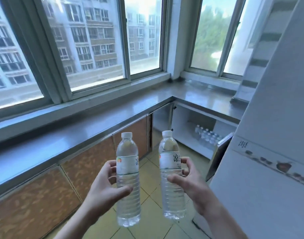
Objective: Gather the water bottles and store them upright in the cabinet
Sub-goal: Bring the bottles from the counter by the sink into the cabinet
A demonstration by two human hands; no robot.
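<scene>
Two bottles: carried, one per hand, caps up, long axes near upright.
Left bottle (128, 178): in left hand (103, 188); fingers wrapped round the label band, thumb across the ribbed body.
Right bottle (171, 175): in right hand (190, 183); fingers behind the label, thumb on the front.
Cabinet (196, 133): open, under the tabletop (204, 99), at about 1 o'clock from the hands, well apart.
Stored bottles (208, 137): cluster standing upright on the cabinet floor.
Nearer hand: right, judged by its side.
Pose: both forearms reach forward from 6 o'clock, palms facing each other.
Door (218, 159): swung out beside the white fridge (268, 118).
Next move, judged: carry toward 1 o'clock, lower, set upright beside the cluster.
</scene>
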